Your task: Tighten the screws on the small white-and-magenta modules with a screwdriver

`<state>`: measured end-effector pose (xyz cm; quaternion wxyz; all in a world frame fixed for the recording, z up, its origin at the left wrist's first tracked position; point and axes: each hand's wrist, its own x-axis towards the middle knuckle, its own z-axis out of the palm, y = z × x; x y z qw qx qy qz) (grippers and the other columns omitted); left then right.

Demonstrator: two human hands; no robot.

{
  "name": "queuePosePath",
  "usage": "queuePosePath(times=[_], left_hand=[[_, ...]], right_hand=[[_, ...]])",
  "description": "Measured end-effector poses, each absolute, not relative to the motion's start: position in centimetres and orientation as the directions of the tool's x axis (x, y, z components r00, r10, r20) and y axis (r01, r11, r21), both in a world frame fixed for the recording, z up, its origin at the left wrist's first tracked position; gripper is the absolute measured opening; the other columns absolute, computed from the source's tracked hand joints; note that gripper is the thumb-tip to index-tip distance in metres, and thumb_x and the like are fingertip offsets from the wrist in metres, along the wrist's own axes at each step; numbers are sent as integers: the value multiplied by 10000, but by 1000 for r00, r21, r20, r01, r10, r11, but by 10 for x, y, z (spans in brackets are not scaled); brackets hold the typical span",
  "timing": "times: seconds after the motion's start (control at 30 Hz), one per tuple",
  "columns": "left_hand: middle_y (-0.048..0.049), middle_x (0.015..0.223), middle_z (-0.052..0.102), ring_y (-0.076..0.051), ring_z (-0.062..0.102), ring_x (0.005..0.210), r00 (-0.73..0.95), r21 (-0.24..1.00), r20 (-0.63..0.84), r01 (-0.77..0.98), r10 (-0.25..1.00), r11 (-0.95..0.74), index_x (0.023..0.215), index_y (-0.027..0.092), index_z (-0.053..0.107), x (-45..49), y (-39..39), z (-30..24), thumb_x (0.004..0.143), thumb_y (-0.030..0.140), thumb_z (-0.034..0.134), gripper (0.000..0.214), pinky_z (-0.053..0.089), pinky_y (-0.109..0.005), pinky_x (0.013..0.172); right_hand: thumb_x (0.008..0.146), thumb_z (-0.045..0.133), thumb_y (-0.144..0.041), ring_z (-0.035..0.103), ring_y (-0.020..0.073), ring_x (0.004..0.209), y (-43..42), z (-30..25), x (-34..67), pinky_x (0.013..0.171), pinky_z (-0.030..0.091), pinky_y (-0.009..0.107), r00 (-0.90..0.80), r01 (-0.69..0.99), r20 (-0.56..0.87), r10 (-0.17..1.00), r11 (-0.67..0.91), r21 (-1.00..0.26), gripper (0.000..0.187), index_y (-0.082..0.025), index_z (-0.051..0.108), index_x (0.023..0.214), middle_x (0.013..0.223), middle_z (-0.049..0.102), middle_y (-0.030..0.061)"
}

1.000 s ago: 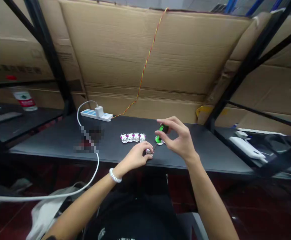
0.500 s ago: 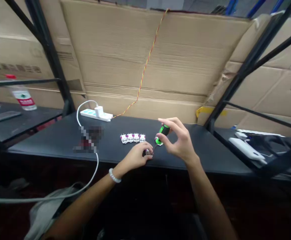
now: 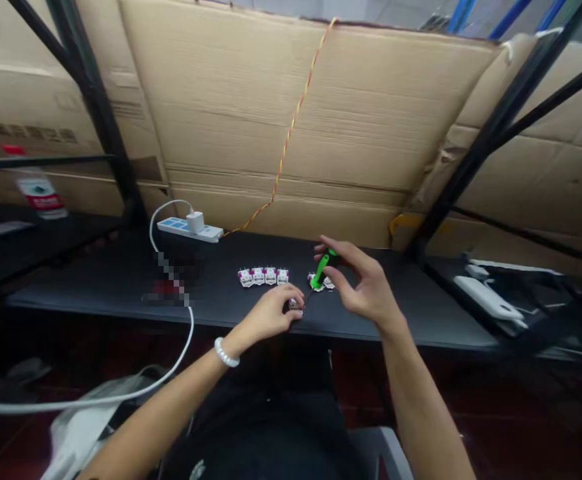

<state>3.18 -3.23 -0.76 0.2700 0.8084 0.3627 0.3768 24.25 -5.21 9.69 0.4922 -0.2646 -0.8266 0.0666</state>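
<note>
The right hand has tilted the green-handled screwdriver more upright, pinching it between thumb and fingers just right of the row of four white modules. The left hand grips a small white module in front of the row, near the screwdriver's tip. Another white module lies just right of the row. A power strip sits behind the row.

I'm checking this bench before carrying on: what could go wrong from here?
The green-handled screwdriver, held in the right hand, points toward the tiny part pinched in the left hand, so a slip could jab those fingers. The row of four white modules sits close by and might get knocked. The white cable hanging over the table edge could snag the left arm.
</note>
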Motion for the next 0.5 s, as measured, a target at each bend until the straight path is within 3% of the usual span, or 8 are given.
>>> queuePosePath(times=[0.07, 0.13, 0.23, 0.3, 0.37, 0.43, 0.5], left_hand=[[-71, 1137, 751, -244, 705, 1089, 453, 708, 407, 392, 793, -588, 838, 193, 706, 32, -32, -8, 826, 75, 758, 130, 524, -388, 1046], [-72, 1135, 753, -245, 704, 1089, 455, 707, 409, 391, 791, -590, 843, 193, 707, 32, -32, -8, 831, 78, 758, 126, 522, -391, 1049], [-68, 1130, 750, -242, 705, 1083, 457, 706, 414, 385, 787, -594, 840, 193, 705, 32, -31, -9, 830, 81, 754, 123, 527, -385, 1037], [-65, 1128, 749, -239, 707, 1072, 459, 704, 413, 387, 787, -595, 833, 192, 703, 32, -31, -9, 824, 78, 752, 125, 530, -383, 1031], [-62, 1130, 750, -236, 704, 1068, 456, 701, 412, 394, 788, -595, 832, 194, 702, 31, -32, -9, 822, 72, 743, 129, 527, -386, 1039], [-60, 1130, 751, -234, 701, 1068, 457, 702, 414, 390, 787, -596, 838, 197, 701, 31, -32, -9, 824, 72, 738, 131, 525, -387, 1046], [-60, 1125, 751, -234, 698, 1067, 453, 707, 412, 387, 790, -591, 851, 200, 702, 31, -31, -10, 829, 76, 736, 130, 526, -386, 1046]], right_hand=[[955, 758, -319, 709, 197, 810, -52, 97, 243, 773, 650, 359, -302, 464, 824, 480, 829, -313, 344, -273, 738, 1296, 1029, 738, 64], [912, 814, -357, 685, 189, 777, -52, 97, 243, 708, 634, 337, -267, 514, 839, 473, 807, -291, 341, -256, 767, 1234, 1022, 720, 73], [1023, 649, -330, 734, 243, 1082, -55, 97, 245, 875, 650, 379, -365, 411, 761, 536, 827, -385, 482, -283, 607, 1501, 1341, 686, 128], [1078, 523, -292, 724, 243, 1179, -55, 97, 246, 931, 650, 392, -425, 336, 704, 570, 821, -462, 537, -315, 473, 1612, 1444, 651, 121], [1066, 568, -323, 748, 214, 1020, -54, 97, 246, 828, 664, 343, -384, 367, 724, 574, 814, -450, 493, -308, 550, 1559, 1288, 718, 99], [981, 727, -390, 696, 173, 773, -52, 97, 245, 670, 633, 292, -288, 484, 787, 546, 792, -372, 403, -278, 718, 1369, 1043, 733, 64], [908, 816, -423, 654, 166, 707, -51, 97, 244, 620, 608, 287, -238, 564, 824, 514, 764, -313, 393, -264, 770, 1264, 963, 711, 55]])
